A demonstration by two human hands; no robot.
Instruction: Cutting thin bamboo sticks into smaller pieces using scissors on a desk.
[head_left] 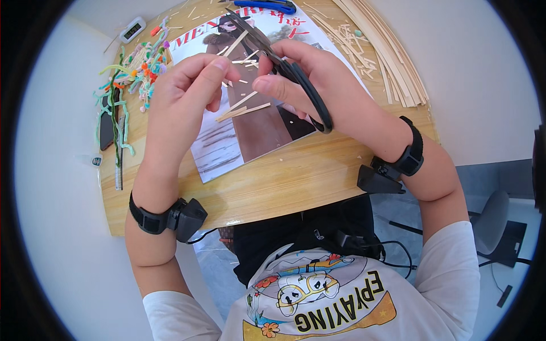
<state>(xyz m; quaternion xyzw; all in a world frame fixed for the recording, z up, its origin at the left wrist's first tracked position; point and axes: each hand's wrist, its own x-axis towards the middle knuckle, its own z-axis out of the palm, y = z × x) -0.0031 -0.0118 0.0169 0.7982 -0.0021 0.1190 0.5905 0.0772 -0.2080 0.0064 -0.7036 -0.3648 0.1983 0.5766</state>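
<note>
My right hand grips a pair of black scissors, its fingers about the handles and the blades pointing up and to the left. My left hand is closed in a pinch just left of the blades. Whatever sits between its thumb and fingers is too small or hidden to make out. A pale wooden strip shows between the left fingertips and the scissor blades; I cannot tell whether it is held. Below both hands lies a magazine, with several short cut pieces of wooden strip scattered over it.
Long thin wooden strips lie along the table's right edge, beside shorter offcuts. A blue utility knife rests at the far edge. To the left are colourful pipe cleaners, a dark phone, a ruler and a small digital clock.
</note>
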